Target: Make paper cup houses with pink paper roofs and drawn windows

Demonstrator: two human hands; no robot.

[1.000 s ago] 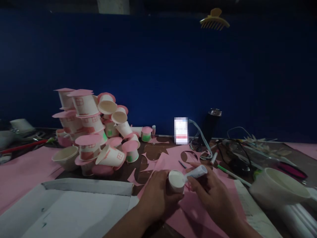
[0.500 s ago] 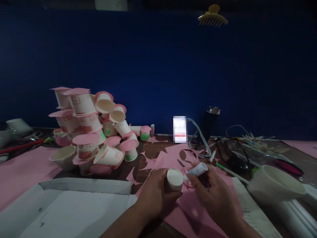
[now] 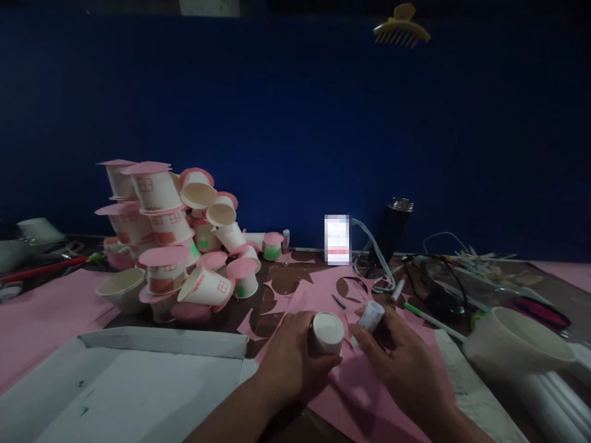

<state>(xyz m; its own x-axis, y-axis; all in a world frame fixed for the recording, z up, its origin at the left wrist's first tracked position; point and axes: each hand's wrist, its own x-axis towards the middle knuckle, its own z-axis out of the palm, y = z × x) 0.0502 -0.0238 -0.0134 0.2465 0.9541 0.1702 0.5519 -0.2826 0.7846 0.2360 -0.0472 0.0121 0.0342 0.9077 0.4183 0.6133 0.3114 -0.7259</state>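
A big pile of paper cups [image 3: 175, 240] with pink tops sits at the back left of the table [image 3: 277, 286]. In front lies a white box lid [image 3: 124, 387], and a pink paper sheet [image 3: 351, 381] is spread under the hands. The left hand [image 3: 289, 357] is curled shut around a small paper cup [image 3: 327, 333], bottom up. The right hand [image 3: 401, 363] is closed on a white tube [image 3: 369, 318], maybe glue. The tube is just right of the cup, nearly touching, and its long side points up and away from the person
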